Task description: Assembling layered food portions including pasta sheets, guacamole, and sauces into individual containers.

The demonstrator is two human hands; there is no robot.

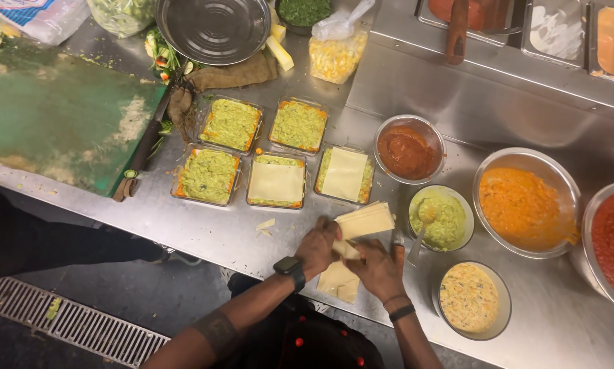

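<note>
Both hands at the tabletop (184, 225) edge. Left hand (318, 247) and right hand (375, 268): fingers clamped on a stack of pale pasta sheets (365, 220). The stack's long axis runs up-right, towards the filled trays (276, 181) lying up-left.

The left hand (318, 247) and right hand (377, 268) cover the middle of the pasta sheet stack (365, 220), so the grip contact and the fingertips cannot be made out. Below the grip, more pale sheets (339, 281) lie partly hidden under both wrists. Far right of the grip, the red sauce bowl (611, 244) is cut by the frame edge; above and well beyond it, the trays (556, 27) and metal pan (214, 27) are cropped at top.
</note>
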